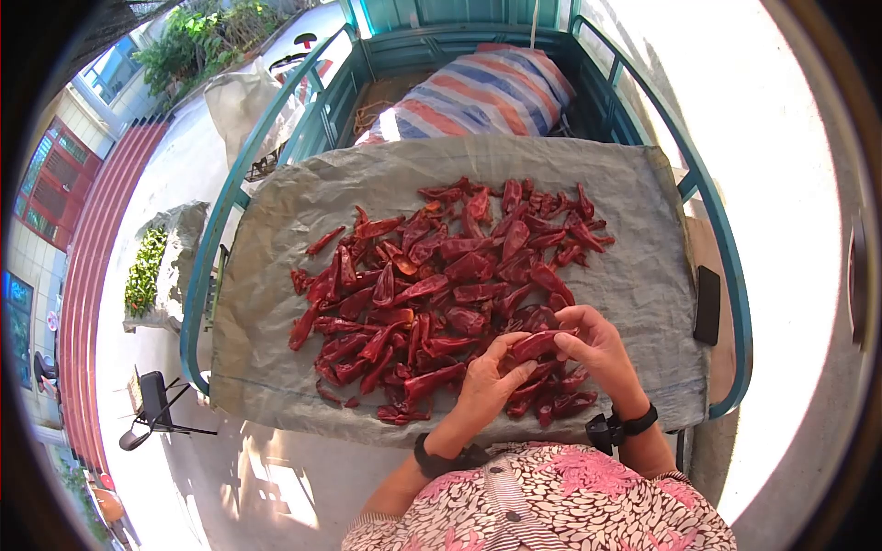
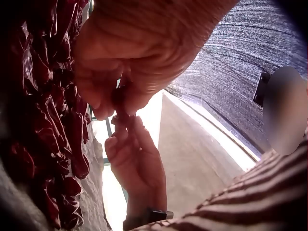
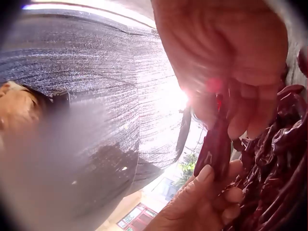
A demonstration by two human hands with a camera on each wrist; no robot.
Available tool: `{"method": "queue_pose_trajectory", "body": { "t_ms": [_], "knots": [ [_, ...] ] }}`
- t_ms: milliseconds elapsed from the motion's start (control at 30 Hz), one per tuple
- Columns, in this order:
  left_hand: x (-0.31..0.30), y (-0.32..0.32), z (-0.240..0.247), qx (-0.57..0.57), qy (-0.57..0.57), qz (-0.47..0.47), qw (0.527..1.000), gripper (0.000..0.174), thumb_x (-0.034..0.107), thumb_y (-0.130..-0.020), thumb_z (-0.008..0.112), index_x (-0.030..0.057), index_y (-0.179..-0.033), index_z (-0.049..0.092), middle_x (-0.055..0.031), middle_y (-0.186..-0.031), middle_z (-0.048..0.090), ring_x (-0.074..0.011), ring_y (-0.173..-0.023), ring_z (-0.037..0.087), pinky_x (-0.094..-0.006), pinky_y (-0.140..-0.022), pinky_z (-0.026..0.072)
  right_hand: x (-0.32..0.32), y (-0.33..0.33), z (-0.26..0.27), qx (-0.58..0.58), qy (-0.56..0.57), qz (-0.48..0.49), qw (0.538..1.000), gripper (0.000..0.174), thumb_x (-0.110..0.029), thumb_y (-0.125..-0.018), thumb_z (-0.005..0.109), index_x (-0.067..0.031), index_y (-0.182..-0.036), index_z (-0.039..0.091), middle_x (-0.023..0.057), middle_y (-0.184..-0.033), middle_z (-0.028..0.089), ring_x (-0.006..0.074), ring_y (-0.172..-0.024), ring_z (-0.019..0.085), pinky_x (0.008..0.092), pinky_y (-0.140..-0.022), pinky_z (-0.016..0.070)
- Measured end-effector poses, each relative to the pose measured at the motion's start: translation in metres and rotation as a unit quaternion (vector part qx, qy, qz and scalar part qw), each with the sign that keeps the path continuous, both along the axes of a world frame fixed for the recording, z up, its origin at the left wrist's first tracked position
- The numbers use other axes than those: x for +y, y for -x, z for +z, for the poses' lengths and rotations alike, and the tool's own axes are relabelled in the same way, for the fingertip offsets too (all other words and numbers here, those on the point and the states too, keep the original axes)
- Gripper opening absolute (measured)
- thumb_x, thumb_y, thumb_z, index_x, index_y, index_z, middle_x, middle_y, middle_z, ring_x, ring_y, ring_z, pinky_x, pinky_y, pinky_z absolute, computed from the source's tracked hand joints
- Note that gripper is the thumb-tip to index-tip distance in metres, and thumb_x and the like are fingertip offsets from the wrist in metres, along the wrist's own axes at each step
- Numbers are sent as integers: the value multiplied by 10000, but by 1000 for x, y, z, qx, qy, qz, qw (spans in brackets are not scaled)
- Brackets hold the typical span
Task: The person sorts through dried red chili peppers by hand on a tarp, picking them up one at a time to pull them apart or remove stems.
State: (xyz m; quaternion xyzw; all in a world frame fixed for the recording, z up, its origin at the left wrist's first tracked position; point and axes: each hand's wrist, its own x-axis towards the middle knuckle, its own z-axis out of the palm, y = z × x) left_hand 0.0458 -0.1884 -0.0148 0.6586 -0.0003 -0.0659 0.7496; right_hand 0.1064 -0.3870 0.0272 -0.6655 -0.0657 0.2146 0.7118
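While both hands meet over the near edge of the pile, one chili is held between them, lying roughly level and just above the heap.

Hand state:
- The left hand has its thumb and fingers curled, pinching the chili's left end.
- The right hand has its fingers curled, pinching the right end.
- The right wrist view shows the dark red body running from the right fingertips down to the left thumb.

Count of items:
- One chili is in hand.
- The pile is one loose heap of dried red chilies, too many and too overlapped to count exactly. It lies spread across the middle of the sheet.
- One grey woven sheet carries the pile.
- One teal cart has its rails on both sides of the sheet.
- One striped bundle lies in the cart bed beyond the sheet.
- One black slab sits at the sheet's right edge, well apart from the pile.
- Two black wrist straps are worn, one on each wrist.
- One sack of green produce stands on the ground left of the cart.
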Motion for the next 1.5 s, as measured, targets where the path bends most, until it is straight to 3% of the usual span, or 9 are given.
{"method": "queue_pose_trajectory", "body": {
  "t_ms": [233, 367, 467, 667, 867, 1067, 1233, 1367, 1500],
  "knots": [
    [2, 2, 10, 4, -61, 2, 998, 412, 102, -965, 663, 57, -1358, 547, -64, -1168, 654, -100, -948, 604, -258, -837, 512, -19, -13, -2, -53, 77, -134, 987, 144, -72, -956, 659, -19, -1090, 650, 11, -929, 660, 69, -817, 618, 251, -704, 516],
    [9, 5, -1, -18, -107, -20, 994, 318, 101, -971, 650, 51, -1282, 607, -50, -1154, 656, -98, -939, 609, -256, -834, 511, -35, -49, -23, -275, 315, -195, 887, 152, -49, -886, 668, -17, -1034, 661, 88, -950, 662, 204, -812, 643, 334, -706, 515],
    [11, 8, -4, -9, -91, -16, 996, 299, 100, -973, 646, 48, -1266, 614, -47, -1147, 658, -94, -929, 611, -252, -835, 510, -13, -61, 3, -432, 433, -144, 778, 173, -45, -852, 669, -37, -1026, 670, 101, -1004, 651, 273, -920, 627, 363, -746, 515],
    [14, 12, -8, 17, -55, -1, 998, 291, 81, -970, 636, 41, -1257, 612, -44, -1133, 661, -87, -922, 613, -246, -837, 506, 53, -108, -26, -498, 396, -10, 772, 244, -36, -832, 667, -101, -1066, 685, 90, -1119, 626, 317, -1013, 608, 423, -815, 533],
    [15, 21, -26, -29, -71, 57, 995, 279, 58, -957, 617, 27, -1233, 616, -55, -1106, 660, -108, -961, 619, -259, -847, 506, 69, -145, -65, -585, 421, 70, 690, 263, -1, -786, 600, -120, -1002, 691, 77, -1131, 622, 329, -1022, 611, 439, -832, 532],
    [21, 18, -44, -84, -102, 102, 986, 334, 79, -961, 608, 38, -1290, 575, -82, -1093, 627, -154, -941, 611, -296, -832, 506, 57, -138, -44, -517, 316, 12, 795, 166, 50, -823, 657, -26, -954, 588, 149, -990, 607, 366, -924, 604, 415, -802, 498],
    [34, 23, -18, -53, -49, 121, 990, 627, 149, -988, 617, 108, -1535, 313, -137, -1381, 444, -154, -877, 574, -286, -814, 506, 58, -75, -2, -407, 217, -5, 887, 132, 35, -901, 624, -11, -1005, 558, 88, -934, 540, 203, -888, 601, 357, -808, 491],
    [23, 22, -17, -97, 10, 183, 978, 555, 165, -1000, 611, 98, -1501, 380, -110, -1262, 519, -138, -887, 570, -289, -797, 513, 91, -3, 20, -267, 96, 25, 959, 121, -12, -937, 592, -25, -1056, 574, 19, -905, 537, 120, -860, 540, 284, -799, 458],
    [33, 26, -12, -2, 56, 93, 994, 466, 154, -1001, 607, 76, -1435, 455, -84, -1131, 569, -132, -885, 570, -295, -771, 508, 84, -1, 17, -278, 146, 77, 946, 96, -57, -968, 570, -34, -1061, 576, -8, -923, 532, 78, -804, 513, 217, -700, 434]
  ]
}}
